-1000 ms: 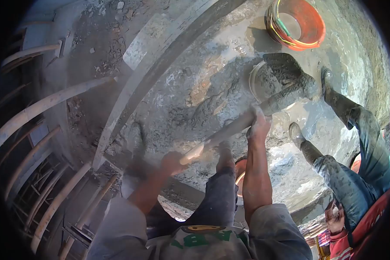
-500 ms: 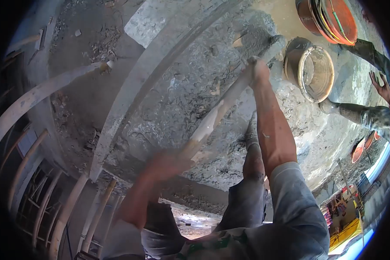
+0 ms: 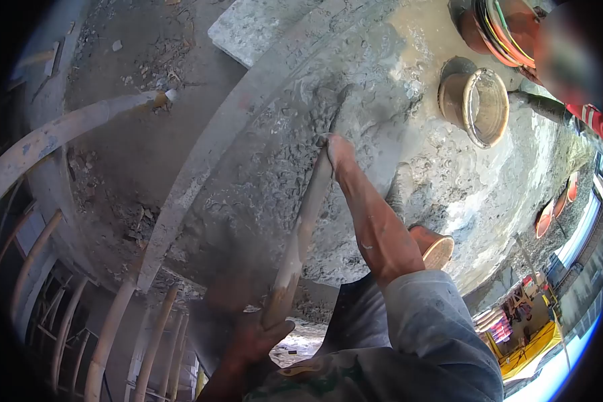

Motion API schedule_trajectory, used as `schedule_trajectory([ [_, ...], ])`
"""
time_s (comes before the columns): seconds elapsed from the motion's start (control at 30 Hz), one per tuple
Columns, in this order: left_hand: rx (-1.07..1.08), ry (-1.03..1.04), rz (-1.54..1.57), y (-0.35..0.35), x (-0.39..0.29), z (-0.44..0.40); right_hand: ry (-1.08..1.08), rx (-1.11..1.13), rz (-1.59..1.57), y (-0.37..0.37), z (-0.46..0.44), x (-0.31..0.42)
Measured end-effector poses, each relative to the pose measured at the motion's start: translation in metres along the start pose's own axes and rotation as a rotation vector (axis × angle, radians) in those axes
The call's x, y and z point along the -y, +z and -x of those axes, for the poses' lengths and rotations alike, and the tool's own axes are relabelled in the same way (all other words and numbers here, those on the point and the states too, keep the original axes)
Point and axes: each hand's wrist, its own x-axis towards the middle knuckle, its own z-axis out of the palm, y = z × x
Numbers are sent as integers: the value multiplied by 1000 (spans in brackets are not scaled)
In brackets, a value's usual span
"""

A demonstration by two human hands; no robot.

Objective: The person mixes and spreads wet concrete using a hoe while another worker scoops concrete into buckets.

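A long shovel (image 3: 303, 224) with a wooden handle slants across the wet grey mortar (image 3: 248, 194) in front of me. My right hand (image 3: 342, 155) is closed around the lower handle near the blade end. Low in the view, my left hand (image 3: 253, 343) wraps the handle's upper end, close to my body. Grey mortar coats the blade end, so its outline is hard to make out. To the right of my right forearm sits an orange bucket (image 3: 430, 246), partly hidden by my arm.
A tan bucket (image 3: 454, 100) stands on the mortar at upper right, below a reddish tub (image 3: 521, 33) with coiled hoses. A co-worker's red sleeve (image 3: 593, 122) shows at right. Curved concrete edging (image 3: 197, 164) and pale poles (image 3: 110, 328) are on the left.
Both hands have brought the shovel closer and to the left, and its handle is steeper. The orange bucket now shows beside my right arm. The co-worker has shifted toward the hoses.
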Motion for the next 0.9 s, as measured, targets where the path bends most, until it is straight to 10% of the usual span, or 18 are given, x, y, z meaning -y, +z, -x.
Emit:
schedule_trajectory([
  [0.6,-2,-268,-211,112,36,109,285,22,-319,-97,117,-102],
  [0.77,-36,38,-380,151,17,15,-117,10,-58,-127,92,47],
  [0.83,-40,364,-162,165,-5,-62,-263,-59,89,-136,51,115],
  [0.9,143,256,139,170,-42,-102,-283,-80,132,-147,8,155],
])
